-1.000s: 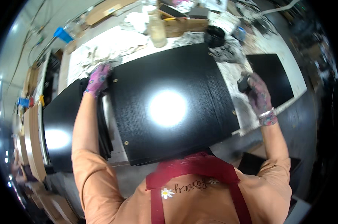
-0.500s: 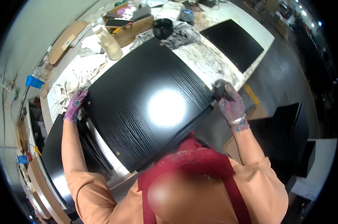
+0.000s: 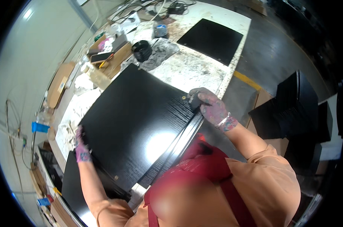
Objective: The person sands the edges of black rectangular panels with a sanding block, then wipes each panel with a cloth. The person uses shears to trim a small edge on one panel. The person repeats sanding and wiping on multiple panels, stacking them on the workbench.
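Compared with half a second ago, the large black panel (image 3: 137,125) has swung further round: its long edges now run more steeply from lower left to upper right, and its near corner sits closer to the person's chest and red apron (image 3: 201,166). The view has also turned right, so more of the dark floor (image 3: 277,56) and a stack of black panels (image 3: 296,109) on it now show. The left hand (image 3: 81,147) has dropped lower in the picture, while the right hand (image 3: 211,108) stays at the panel's far right corner.

On the counter (image 3: 194,68), a round black tub (image 3: 142,50) sits on a grey rag (image 3: 160,51); its contents cannot be made out. A small blue-rimmed pot (image 3: 161,29) stands further back (too small to see inside).

The left hand's gloved fingers (image 3: 79,137) are curled tight over the panel's left edge, gripping it. The right hand, in a paint-flecked glove, is closed on the panel's right corner, fingers (image 3: 201,94) wrapped narrow over the top edge beside a small brass fitting (image 3: 184,97).

The panel hangs tilted between both hands, above the counter's near end and over another black panel (image 3: 71,185) lying below at the left. A second flat black panel (image 3: 213,39) lies at the counter's far end, well apart.
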The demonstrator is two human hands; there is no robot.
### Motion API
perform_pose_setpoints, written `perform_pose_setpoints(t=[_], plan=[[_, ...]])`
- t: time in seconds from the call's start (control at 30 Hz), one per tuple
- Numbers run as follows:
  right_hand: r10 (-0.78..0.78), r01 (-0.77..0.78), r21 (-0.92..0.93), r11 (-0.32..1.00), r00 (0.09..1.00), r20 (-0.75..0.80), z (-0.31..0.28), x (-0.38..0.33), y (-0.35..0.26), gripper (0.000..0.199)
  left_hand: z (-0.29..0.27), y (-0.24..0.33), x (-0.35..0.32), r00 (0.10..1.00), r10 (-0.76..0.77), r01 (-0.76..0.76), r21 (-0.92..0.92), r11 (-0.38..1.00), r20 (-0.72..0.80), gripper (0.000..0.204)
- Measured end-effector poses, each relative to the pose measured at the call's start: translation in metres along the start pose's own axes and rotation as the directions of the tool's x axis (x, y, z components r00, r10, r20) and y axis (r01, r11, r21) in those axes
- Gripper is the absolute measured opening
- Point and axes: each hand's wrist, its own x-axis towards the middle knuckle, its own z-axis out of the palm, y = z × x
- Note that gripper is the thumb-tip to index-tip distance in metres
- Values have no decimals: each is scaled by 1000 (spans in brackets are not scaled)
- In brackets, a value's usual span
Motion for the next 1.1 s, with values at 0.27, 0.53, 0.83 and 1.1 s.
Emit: perform_pose_setpoints(t=[0.27,0.53,0.83,1.1], plan=[[-39,36,167,985,999,15,-5,0,5,26,53,29,-144,951,292,-287,-62,956,102,41],[53,29,330,944,970,-238,-72,27,6,23,85,41,-139,877,433,-439,-20,898,210,36],[-214,438,527,729,876,-431,-216,89,-137,23,366,48,-132,942,268,-186,-349,918,203,36],[-180,409,516,753,881,-437,-319,101,-190,30,611,-21,-61,848,-30,287,-409,866,529,32]])
